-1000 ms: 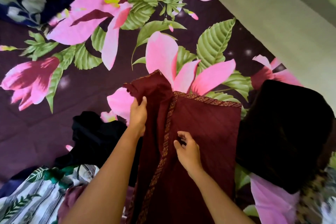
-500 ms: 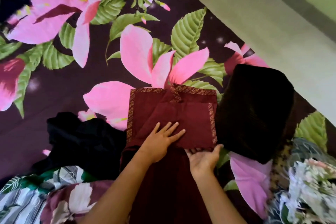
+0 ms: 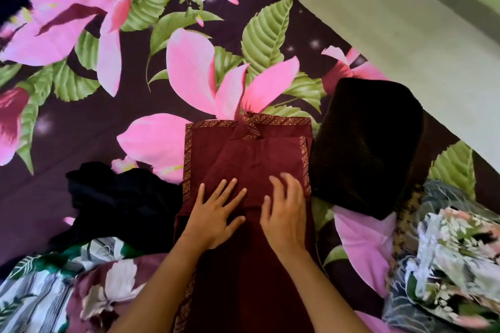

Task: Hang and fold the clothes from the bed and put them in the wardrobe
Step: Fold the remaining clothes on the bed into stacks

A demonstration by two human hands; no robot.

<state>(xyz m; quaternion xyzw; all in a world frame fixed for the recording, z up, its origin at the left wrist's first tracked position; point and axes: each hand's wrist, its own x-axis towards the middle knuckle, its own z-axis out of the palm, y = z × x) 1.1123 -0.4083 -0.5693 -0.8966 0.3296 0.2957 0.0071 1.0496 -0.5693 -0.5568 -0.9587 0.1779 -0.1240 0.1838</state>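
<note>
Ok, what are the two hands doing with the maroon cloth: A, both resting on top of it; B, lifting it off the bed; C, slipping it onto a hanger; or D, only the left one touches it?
A: the left hand and the right hand both rest on the maroon cloth, which lies folded on the bed; no hanger is in view.
</note>
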